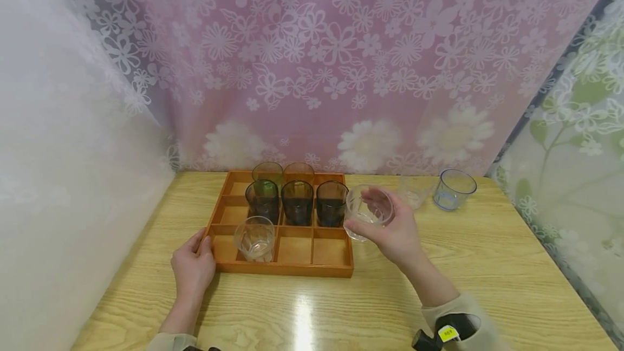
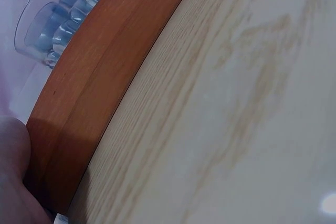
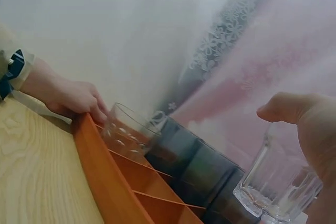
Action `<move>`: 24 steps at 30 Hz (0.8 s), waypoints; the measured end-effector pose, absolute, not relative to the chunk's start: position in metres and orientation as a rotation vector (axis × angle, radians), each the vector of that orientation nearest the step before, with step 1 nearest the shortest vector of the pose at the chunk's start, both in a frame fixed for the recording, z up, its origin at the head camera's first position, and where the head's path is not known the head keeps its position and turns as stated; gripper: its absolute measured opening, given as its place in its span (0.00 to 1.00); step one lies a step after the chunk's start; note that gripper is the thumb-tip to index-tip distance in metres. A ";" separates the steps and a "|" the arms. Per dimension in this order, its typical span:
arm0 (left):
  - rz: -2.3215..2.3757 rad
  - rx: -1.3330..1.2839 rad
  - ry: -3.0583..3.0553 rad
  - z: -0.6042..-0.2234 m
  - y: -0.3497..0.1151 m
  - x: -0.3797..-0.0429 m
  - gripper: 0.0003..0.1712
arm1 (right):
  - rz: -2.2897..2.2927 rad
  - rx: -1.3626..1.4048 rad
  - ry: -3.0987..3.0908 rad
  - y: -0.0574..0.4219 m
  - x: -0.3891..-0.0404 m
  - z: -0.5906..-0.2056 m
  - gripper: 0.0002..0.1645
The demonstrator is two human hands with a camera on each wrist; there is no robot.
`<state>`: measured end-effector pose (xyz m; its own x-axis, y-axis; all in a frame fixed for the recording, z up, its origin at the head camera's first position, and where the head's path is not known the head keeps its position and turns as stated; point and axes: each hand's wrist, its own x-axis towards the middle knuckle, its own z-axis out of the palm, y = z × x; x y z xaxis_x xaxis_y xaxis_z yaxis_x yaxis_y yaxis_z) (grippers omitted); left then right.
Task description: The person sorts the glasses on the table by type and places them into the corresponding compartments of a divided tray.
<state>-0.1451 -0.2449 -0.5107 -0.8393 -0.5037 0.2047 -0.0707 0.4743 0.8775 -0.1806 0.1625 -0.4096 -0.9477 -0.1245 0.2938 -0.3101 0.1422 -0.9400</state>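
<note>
My right hand (image 1: 397, 226) holds a clear glass (image 1: 358, 232) by its sides, just off the right edge of a wooden divided tray (image 1: 283, 268). In the right wrist view this clear glass (image 3: 257, 192) has a faceted base, below the thumb. My left hand (image 1: 192, 264) grips the tray's left side near the front corner. Another clear glass (image 1: 255, 240) stands in the tray's front row. Dark grey glasses (image 1: 297, 205) fill three places in the middle row. Behind them are a green-tinted glass (image 1: 267, 171) and an amber-tinted glass (image 1: 299, 170), partly hidden.
On the table (image 1: 390, 297), right of the tray, stand a glass with a blue rim (image 1: 453, 191) and a clear glass (image 1: 414, 196) partly behind my right hand. A pink floral curtain (image 1: 312, 85) hangs at the back, with pale sheets at both sides.
</note>
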 end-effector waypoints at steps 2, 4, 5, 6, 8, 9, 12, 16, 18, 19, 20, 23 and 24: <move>-1.335 0.478 -2.283 -0.510 -0.245 -0.145 0.20 | 1.942 0.445 -2.257 0.156 -0.179 -0.411 0.47; -1.340 0.476 -2.278 -0.510 -0.245 -0.145 0.20 | 1.962 0.460 -2.248 0.149 -0.178 -0.412 0.47; -1.342 0.474 -2.276 -0.510 -0.245 -0.145 0.20 | 1.969 0.468 -2.244 0.146 -0.178 -0.413 0.47; -1.343 0.472 -2.274 -0.509 -0.245 -0.145 0.20 | 1.970 0.476 -2.243 0.142 -0.177 -0.414 0.47; -1.347 0.471 -2.269 -0.510 -0.245 -0.146 0.20 | 1.979 0.498 -2.238 0.136 -0.177 -0.415 0.46; -1.348 0.472 -2.266 -0.510 -0.245 -0.146 0.20 | 1.980 0.511 -2.238 0.133 -0.176 -0.416 0.46; -1.343 0.476 -2.264 -0.511 -0.245 -0.147 0.20 | 1.995 0.544 -2.242 0.124 -0.175 -0.419 0.47; -1.329 0.482 -2.275 -0.511 -0.245 -0.146 0.20 | 2.007 0.582 -2.247 0.110 -0.174 -0.425 0.49; -1.327 0.484 -2.281 -0.510 -0.245 -0.146 0.20 | 2.016 0.606 -2.235 0.103 -0.174 -0.428 0.49; -1.325 0.484 -2.283 -0.510 -0.245 -0.145 0.20 | 2.020 0.620 -2.229 0.099 -0.174 -0.430 0.50; -1.327 0.482 -2.283 -0.509 -0.245 -0.145 0.20 | 2.024 0.634 -2.221 0.096 -0.175 -0.431 0.50; -1.332 0.481 -2.283 -0.509 -0.244 -0.146 0.20 | 2.039 0.666 -2.209 0.085 -0.175 -0.436 0.50; -1.334 0.481 -2.283 -0.509 -0.244 -0.146 0.20 | 2.041 0.673 -2.210 0.082 -0.175 -0.438 0.51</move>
